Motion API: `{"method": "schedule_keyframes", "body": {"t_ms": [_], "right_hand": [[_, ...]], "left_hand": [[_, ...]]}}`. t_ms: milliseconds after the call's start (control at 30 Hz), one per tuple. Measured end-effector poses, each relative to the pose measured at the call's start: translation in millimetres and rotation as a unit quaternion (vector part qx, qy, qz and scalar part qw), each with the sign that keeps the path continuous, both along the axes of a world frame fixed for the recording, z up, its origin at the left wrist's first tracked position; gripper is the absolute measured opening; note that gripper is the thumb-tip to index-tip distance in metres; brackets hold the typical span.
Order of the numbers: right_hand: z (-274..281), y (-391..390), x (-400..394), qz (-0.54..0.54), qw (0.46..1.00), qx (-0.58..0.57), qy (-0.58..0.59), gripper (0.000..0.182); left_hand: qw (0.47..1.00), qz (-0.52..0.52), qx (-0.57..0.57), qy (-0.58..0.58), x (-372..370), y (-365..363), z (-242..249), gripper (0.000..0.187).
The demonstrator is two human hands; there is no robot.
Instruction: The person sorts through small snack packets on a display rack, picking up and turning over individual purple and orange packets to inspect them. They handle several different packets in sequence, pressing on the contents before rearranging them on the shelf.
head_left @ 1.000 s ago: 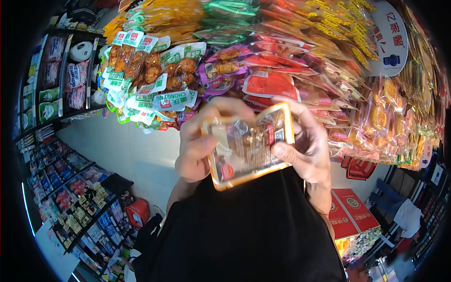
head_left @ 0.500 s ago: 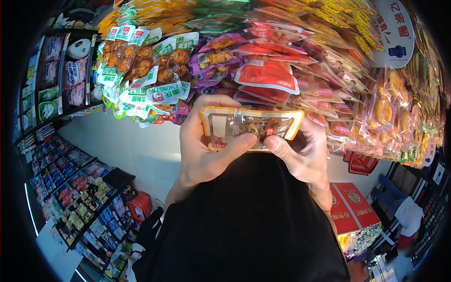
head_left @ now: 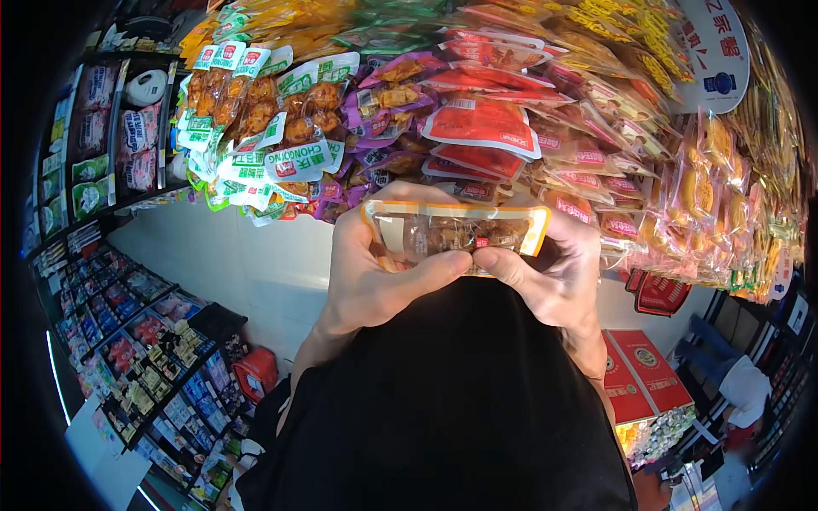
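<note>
Held close in front of my body is a clear snack packet (head_left: pixel 477 232) with a yellow-orange border and brown food inside. My left hand (head_left: pixel 375 277) grips its left end, thumb pressed on the lower front. From the right side my right hand (head_left: pixel 554 272) grips it too, its thumb almost meeting the left one. Most of the other fingers are hidden behind the packet. Just beyond it lie red packets (head_left: pixel 481 128), purple packets (head_left: pixel 388 106) and green-and-white packets (head_left: pixel 281 162) of brown food.
Heaped snack packets fill the display ahead, with a white sign (head_left: pixel 716 55) at its right. Shelves of packaged goods (head_left: pixel 158 366) stand at left. On the right are a red basket (head_left: pixel 660 294), red boxes (head_left: pixel 643 370) and a bending person (head_left: pixel 741 387).
Both hands still hold the packet. It has tipped slightly, so its front looks narrower, and my thumbs have shifted a little. The display sits marginally higher or shifted in view.
</note>
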State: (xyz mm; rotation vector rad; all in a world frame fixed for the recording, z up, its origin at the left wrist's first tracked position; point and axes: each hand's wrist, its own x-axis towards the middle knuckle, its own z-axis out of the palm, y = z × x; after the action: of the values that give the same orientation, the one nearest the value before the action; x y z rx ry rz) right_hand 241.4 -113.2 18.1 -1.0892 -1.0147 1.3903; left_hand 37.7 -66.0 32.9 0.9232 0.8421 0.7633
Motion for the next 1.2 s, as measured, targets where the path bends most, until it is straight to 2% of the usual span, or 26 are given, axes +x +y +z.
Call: {"method": "schedule_keyframes", "body": {"t_ms": [233, 433, 667, 733, 867, 1033, 1200], "right_hand": [[-2.7, -0.5, 5.3, 0.029, 0.998, -0.023, -0.042, 0.027], [-2.5, 6.4, 2.8, 0.014, 0.993, 0.04, -0.112, 0.027], [-2.5, 4.6, -0.3, -0.011, 0.997, 0.038, -0.072, 0.013], [-4.9, 4.5, -1.7, -0.022, 0.997, 0.044, -0.058, 0.013], [-8.8, 2.6, -0.2, -0.014, 0.99, 0.095, -0.099, 0.008], [-10.3, 2.5, 2.4, 0.015, 0.983, 0.122, -0.139, 0.007], [-2.6, 1.4, 4.6, 0.066, 0.988, 0.007, -0.136, 0.011]], "left_hand": [[1.0, 0.008, 0.0, 0.016, -1.2, -3.2, -3.5, 0.039], [0.998, -0.004, -0.001, 0.07, -2.3, 1.3, -0.1, 0.038], [0.996, -0.024, -0.069, 0.044, -1.1, 3.1, 3.6, 0.039], [0.997, -0.047, -0.004, 0.064, -1.7, 3.2, 3.0, 0.038], [0.996, -0.058, 0.03, 0.054, -6.4, 5.4, -2.6, 0.036], [0.996, -0.058, -0.023, 0.06, -5.3, 7.6, -0.4, 0.027], [0.996, -0.048, -0.031, 0.065, -6.0, 5.5, -2.3, 0.023]]}}
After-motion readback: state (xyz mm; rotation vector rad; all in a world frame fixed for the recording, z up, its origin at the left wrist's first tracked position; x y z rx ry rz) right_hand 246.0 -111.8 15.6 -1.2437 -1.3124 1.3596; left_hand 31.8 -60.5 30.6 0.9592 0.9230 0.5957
